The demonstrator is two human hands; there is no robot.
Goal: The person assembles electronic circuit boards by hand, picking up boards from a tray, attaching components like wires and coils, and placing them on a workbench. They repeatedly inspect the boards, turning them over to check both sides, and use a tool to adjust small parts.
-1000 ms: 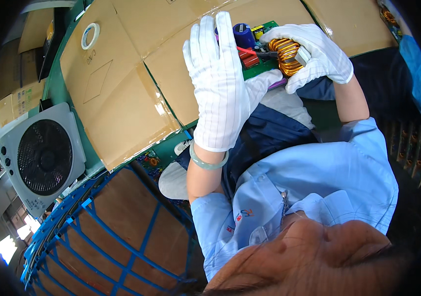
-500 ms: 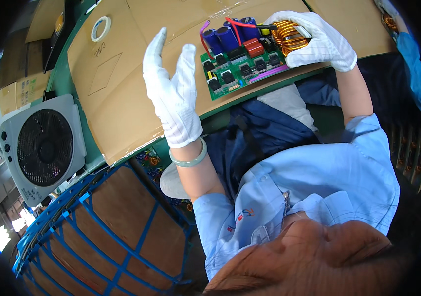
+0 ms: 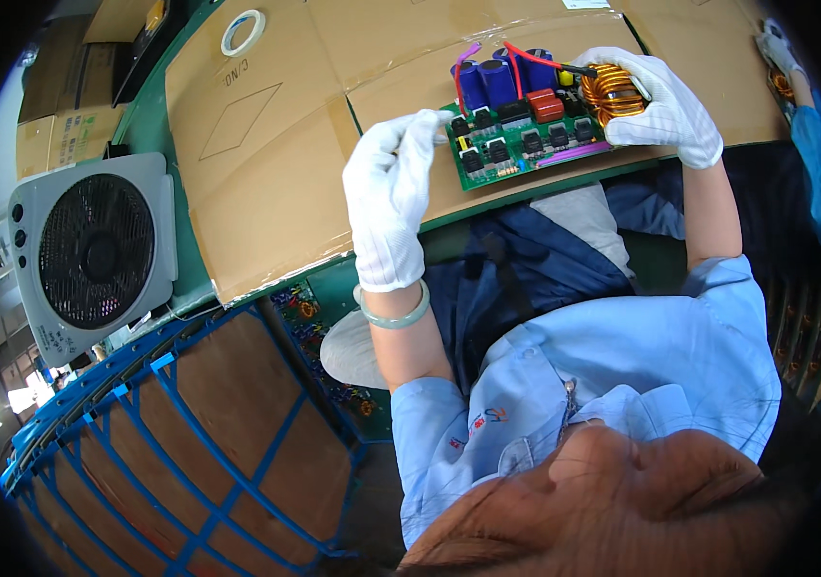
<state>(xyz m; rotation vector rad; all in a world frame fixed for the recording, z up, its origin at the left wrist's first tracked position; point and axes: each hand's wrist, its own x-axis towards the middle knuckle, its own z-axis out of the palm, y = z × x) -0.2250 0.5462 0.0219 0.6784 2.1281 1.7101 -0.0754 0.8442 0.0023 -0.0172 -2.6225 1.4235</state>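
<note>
A green circuit board [image 3: 516,154] with blue capacitors, a red block and a copper coil [image 3: 610,91] lies over the cardboard-covered bench [image 3: 276,192]. My right hand [image 3: 656,106], in a white glove, grips the board at its coil end. My left hand [image 3: 391,197], also white-gloved, is raised just left of the board with its fingertips pinched together by the board's left corner. Whether those fingers hold something small or touch the board, I cannot tell.
A grey box fan [image 3: 93,250] stands at the left. A roll of tape [image 3: 242,32] lies on the cardboard at the back. A blue wire cage with brown board [image 3: 189,452] sits at the lower left. Another person's gloved hand [image 3: 778,50] shows at the far right.
My left hand lifted off the board, swung away to the left with fingers spread, then returned to the board's left corner with fingertips pinched. The board is now uncovered and lies flatter.
</note>
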